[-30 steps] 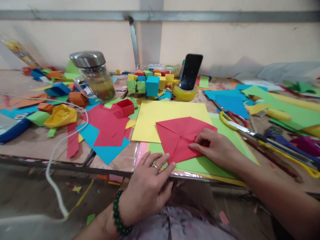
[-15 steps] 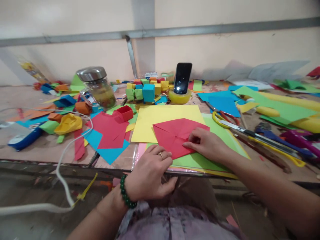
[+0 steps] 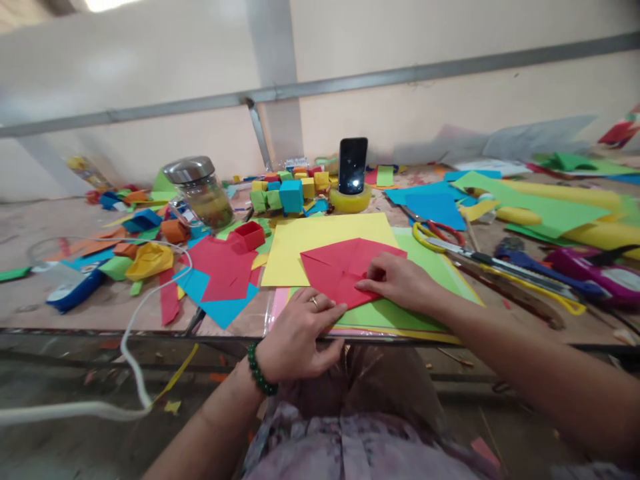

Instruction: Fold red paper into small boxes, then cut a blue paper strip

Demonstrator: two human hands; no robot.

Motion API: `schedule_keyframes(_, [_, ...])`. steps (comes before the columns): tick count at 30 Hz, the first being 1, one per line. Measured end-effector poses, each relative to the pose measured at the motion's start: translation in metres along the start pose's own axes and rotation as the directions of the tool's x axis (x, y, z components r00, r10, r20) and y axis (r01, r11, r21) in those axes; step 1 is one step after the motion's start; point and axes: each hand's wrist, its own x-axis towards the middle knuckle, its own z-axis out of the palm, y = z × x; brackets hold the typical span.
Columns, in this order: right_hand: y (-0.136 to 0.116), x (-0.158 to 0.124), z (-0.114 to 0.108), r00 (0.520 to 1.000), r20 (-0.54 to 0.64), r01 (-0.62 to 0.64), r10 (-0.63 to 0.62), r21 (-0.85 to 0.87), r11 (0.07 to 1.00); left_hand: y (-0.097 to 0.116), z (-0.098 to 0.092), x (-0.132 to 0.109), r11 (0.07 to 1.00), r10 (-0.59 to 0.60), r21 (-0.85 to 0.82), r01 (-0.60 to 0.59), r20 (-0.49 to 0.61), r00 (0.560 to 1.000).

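Observation:
A folded red sheet of paper (image 3: 333, 267) with creases meeting near its middle lies in front of me, on a yellow sheet (image 3: 290, 247) and a stack of green paper (image 3: 425, 267). The thumb and fingertips of my right hand (image 3: 397, 280) are pinched together on the red paper, right of its centre. My left hand (image 3: 300, 333) rests at the table edge, its fingertips touching the red paper's lower left edge. Its thumb is spread away from the fingers, and nothing is in its grasp.
Scissors (image 3: 435, 237), a box cutter (image 3: 510, 267) and pliers (image 3: 545, 270) lie at right. Behind stand several small paper cubes (image 3: 291, 197) and a phone (image 3: 353, 163) in a tape roll (image 3: 350, 200). A glass jar (image 3: 203, 200) and a white cable (image 3: 131, 333) are at left.
The view has tilted and shifted slightly, so most things appear a little displaced. Both hands keep nearly the same places on the red paper, which looks unchanged.

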Motion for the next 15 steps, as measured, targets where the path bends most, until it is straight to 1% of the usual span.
schedule_keyframes(5, [0.0023,0.001,0.0024,1.0,-0.018,-0.008,0.008,0.002,1.0,-0.0004,0.0009,-0.0005,1.0,0.012,0.009,-0.012,-0.015,1.0])
schedule_keyframes(9, [0.0023,0.0023,0.0037,0.999,-0.026,-0.022,0.022,-0.017,1.0,-0.0012,0.0018,-0.0015,1.0,0.022,0.009,-0.022,-0.004,1.0])
schedule_keyframes(15, [0.002,0.0037,0.0037,1.0,-0.006,-0.019,0.019,-0.022,1.0,-0.0021,0.0017,-0.0002,1.0,0.013,0.002,-0.013,0.011,1.0])
